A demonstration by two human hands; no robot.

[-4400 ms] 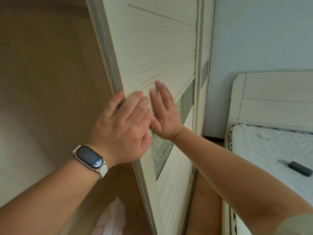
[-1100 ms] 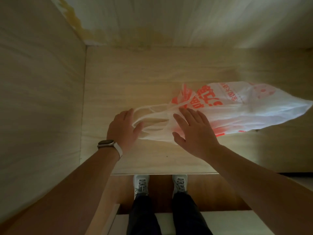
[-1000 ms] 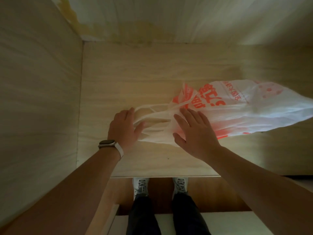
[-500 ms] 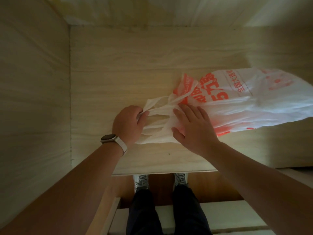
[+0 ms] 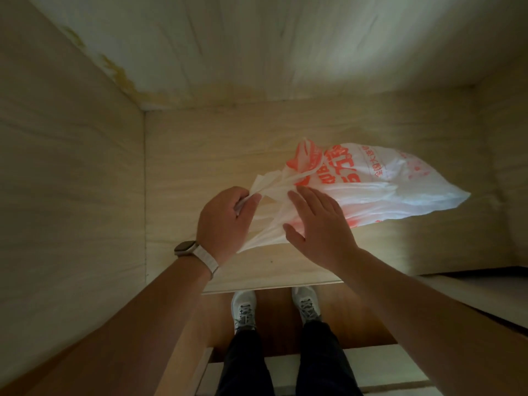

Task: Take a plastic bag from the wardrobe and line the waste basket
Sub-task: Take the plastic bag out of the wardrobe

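A white plastic bag (image 5: 377, 192) with orange print lies on the pale wooden floor of the wardrobe (image 5: 200, 155), its body stretching to the right. My left hand (image 5: 224, 221), a watch on its wrist, is closed around the bag's handles at the bag's left end. My right hand (image 5: 320, 227) rests flat on the bag just right of the handles, fingers spread. The waste basket is not in view.
The wardrobe's left side wall (image 5: 71, 181) and back panel (image 5: 285, 52) close the space in. My two feet in white shoes (image 5: 244, 308) stand on brown floor just outside the wardrobe's front edge (image 5: 271, 287).
The wardrobe door was slid aside earlier. In the last second my left hand closed on the bag's handles and gathered them, while my right hand stayed flat on the bag.
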